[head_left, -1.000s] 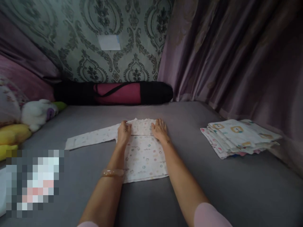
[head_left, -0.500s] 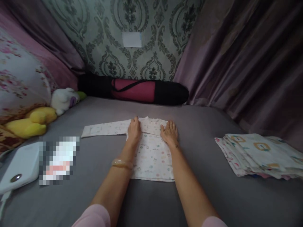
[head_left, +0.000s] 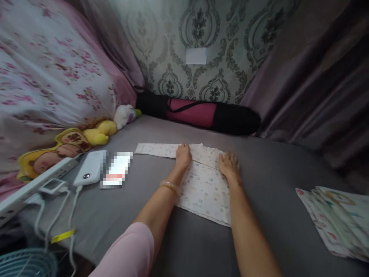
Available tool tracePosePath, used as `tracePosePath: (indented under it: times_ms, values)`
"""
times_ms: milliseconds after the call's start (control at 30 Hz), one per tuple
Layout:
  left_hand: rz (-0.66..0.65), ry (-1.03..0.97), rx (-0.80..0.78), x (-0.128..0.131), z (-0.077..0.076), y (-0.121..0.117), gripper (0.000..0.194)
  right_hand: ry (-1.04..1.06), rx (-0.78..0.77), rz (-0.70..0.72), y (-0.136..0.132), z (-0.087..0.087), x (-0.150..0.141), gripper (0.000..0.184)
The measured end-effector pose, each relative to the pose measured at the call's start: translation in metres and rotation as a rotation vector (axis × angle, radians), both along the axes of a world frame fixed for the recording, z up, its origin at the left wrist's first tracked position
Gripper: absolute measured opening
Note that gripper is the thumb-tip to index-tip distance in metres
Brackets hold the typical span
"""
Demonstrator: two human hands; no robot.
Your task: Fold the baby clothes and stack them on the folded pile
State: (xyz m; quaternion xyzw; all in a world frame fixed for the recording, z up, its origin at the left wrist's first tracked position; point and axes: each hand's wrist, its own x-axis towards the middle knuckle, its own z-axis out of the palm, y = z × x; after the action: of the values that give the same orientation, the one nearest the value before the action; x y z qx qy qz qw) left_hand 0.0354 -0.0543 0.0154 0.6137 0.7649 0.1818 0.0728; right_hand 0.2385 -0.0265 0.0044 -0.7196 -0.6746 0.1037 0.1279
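A small white long-sleeved shirt (head_left: 206,188) with a tiny coloured print lies flat on the grey sheet. One sleeve (head_left: 155,150) stretches out to the left; the other is folded across the upper chest. My left hand (head_left: 183,157) is at the left shoulder, its fingers curled closed on the cloth. On the right shoulder edge rests my right hand (head_left: 230,166), fingers apart and pressed flat on the shirt. A bracelet sits on my left wrist.
Folded printed cloths (head_left: 340,223) are stacked at the right. To the left are a white power bank (head_left: 91,167), a blurred-out phone (head_left: 117,169), a power strip (head_left: 43,184) with cables and plush toys (head_left: 99,134). A black and pink roll bag (head_left: 193,113) lies along the wall.
My view has turned left, bringing the power strip and a blue basket into sight. Both hands stay at the shirt's shoulders, and the shirt lies much as before.
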Motion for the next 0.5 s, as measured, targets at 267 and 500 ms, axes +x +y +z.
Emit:
tracePosePath:
  times_ms: [267,500]
  values:
    - [0.153,0.104,-0.036,-0.081,0.026,-0.022,0.039,0.068,0.027,0.150,-0.009,0.019,-0.025,0.063]
    - [0.403,0.208,-0.148,-0.170,0.031,-0.046,0.035,0.051,-0.031,0.501,-0.038,0.022,-0.073,0.058]
